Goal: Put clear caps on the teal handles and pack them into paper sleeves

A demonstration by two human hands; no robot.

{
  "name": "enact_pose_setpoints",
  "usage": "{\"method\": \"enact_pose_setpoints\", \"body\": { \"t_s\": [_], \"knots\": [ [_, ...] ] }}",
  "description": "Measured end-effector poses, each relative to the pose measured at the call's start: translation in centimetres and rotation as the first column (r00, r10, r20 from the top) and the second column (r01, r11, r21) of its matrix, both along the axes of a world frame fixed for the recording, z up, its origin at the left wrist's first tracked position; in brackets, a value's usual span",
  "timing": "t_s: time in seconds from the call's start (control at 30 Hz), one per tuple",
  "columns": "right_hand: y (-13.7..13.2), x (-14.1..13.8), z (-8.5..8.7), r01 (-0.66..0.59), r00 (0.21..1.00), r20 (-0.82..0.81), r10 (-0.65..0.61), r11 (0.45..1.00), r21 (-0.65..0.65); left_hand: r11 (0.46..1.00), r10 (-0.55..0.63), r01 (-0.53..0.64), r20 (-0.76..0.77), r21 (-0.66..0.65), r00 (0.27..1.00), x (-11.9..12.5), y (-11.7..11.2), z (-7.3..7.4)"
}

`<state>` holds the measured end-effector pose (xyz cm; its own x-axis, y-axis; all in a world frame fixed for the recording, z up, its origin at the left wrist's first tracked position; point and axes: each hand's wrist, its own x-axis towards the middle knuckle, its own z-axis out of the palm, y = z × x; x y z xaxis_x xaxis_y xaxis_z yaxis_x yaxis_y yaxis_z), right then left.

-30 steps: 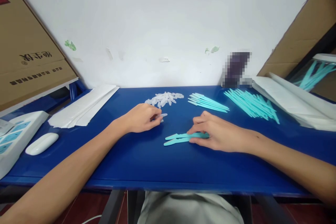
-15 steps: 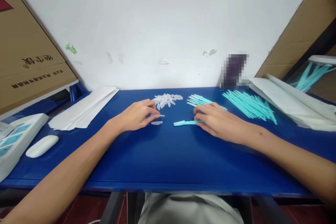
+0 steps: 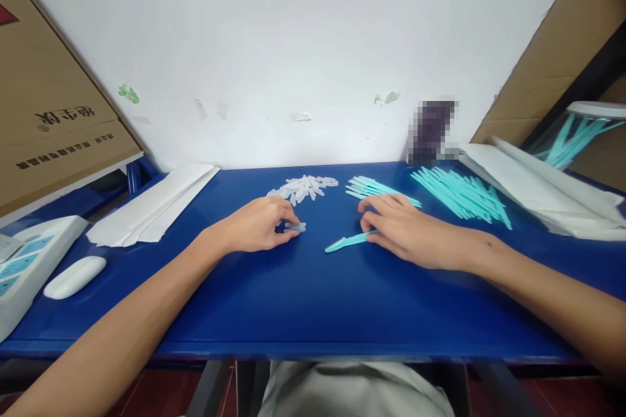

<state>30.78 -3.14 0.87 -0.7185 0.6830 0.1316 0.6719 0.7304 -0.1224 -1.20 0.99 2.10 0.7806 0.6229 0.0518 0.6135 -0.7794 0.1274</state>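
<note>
Left hand (image 3: 259,227) pinches a small clear cap (image 3: 296,227) at its fingertips. Right hand (image 3: 411,232) curls over the handle end of a teal plastic razor (image 3: 343,244); whether it grips, I cannot tell. Both pieces look light, stiff and slippery, so pinch the handle.

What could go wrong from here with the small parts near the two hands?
1. The clear cap sits only at the fingertips of the left hand; it could slip and mix into the pile of clear caps just behind.
2. The right hand grips the teal stick by one end, so its free end could wobble or catch on the table.
3. That hand lies close to the row of teal sticks and could scatter it.
</note>
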Motion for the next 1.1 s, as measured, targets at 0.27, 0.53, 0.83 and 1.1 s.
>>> {"method": "enact_pose_setpoints", "body": {
  "t_s": [0.27, 0.53, 0.83, 1.1],
  "knots": [
    [-0.3, -0.1, 1.8, 0.029, 0.998, 0.066, -0.02, 0.989, -0.147, 1.0, -0.009, 0.007, 0.085, 0.024, 0.996, 0.8, -0.2, -1.4],
    [0.0, -0.6, 1.4, 0.166, 0.985, 0.071, -0.156, 0.971, -0.171, 0.985, 0.071, -0.032, 0.226, -0.172, 0.971, 1.1, -0.4, -1.3],
    [0.8, -0.5, 0.6, 0.167, 0.967, -0.189, -0.171, 0.985, -0.04, 0.998, -0.047, 0.051, 0.101, -0.033, 0.994, 0.5, -0.1, -1.0],
    [2.0, -0.6, -1.0, 0.181, 0.875, -0.436, -0.209, 0.978, -0.105, 0.996, -0.041, 0.056, 0.221, -0.065, 0.974, 1.1, -0.5, -1.1]
  ]
}}
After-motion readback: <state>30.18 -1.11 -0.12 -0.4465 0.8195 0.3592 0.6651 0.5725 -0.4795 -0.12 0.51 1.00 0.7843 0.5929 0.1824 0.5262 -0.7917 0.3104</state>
